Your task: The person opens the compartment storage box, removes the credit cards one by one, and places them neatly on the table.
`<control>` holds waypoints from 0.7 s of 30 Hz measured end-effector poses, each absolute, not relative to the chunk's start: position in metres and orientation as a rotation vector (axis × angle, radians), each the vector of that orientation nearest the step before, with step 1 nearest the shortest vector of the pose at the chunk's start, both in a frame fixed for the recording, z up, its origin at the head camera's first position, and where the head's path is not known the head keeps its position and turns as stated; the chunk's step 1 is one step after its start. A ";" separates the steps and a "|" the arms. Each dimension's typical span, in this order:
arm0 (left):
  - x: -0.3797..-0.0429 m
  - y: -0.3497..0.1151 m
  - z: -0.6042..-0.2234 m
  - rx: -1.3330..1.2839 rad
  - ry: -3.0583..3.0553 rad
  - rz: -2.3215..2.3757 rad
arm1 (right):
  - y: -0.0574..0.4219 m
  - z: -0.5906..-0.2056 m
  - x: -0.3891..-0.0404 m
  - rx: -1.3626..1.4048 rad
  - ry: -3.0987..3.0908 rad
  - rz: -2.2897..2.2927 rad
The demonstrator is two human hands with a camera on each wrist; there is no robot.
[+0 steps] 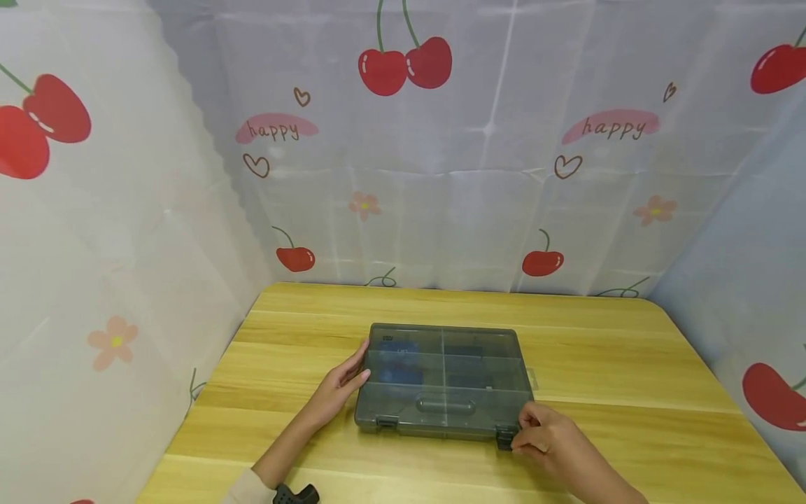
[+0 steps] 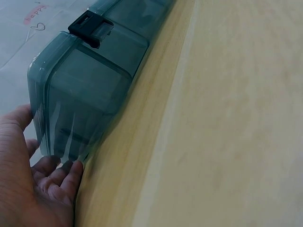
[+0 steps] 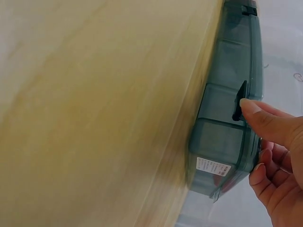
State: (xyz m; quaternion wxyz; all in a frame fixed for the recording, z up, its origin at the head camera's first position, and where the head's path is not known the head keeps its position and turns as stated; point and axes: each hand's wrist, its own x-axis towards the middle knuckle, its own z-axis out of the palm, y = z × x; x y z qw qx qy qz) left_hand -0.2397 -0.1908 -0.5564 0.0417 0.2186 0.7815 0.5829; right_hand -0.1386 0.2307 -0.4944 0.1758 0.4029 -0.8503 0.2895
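Observation:
A translucent grey-green compartment storage box (image 1: 403,406) lies flat on the table, its lid down. Dark blue items (image 1: 399,374) show dimly through the lid. Against its left end rests my left hand (image 1: 336,392), the thumb and fingertips touching the side and edge. At the front right corner, my right hand (image 1: 548,437) pinches a black latch (image 3: 240,101), thumb on the tab. That latch sticks outward from the box wall. The other black latch (image 2: 90,28), at the front left, lies flat against the box.
The wooden table (image 1: 598,350) extends around the box on all sides. A white curtain (image 1: 441,210) printed with cherries hangs behind and along both sides. A small black device (image 1: 296,494) sits by my left wrist. A white label (image 3: 213,166) is on the box's end wall.

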 end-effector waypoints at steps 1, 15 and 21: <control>-0.240 -0.191 -0.557 0.665 2.394 1.782 | 0.230 -0.495 -0.139 1.146 -2.406 0.799; -0.238 -0.193 -0.557 0.668 2.392 1.792 | 0.232 -0.476 -0.141 1.074 -2.734 0.930; -0.239 -0.191 -0.558 0.663 2.369 1.792 | 0.230 -0.461 -0.143 1.002 -2.856 0.955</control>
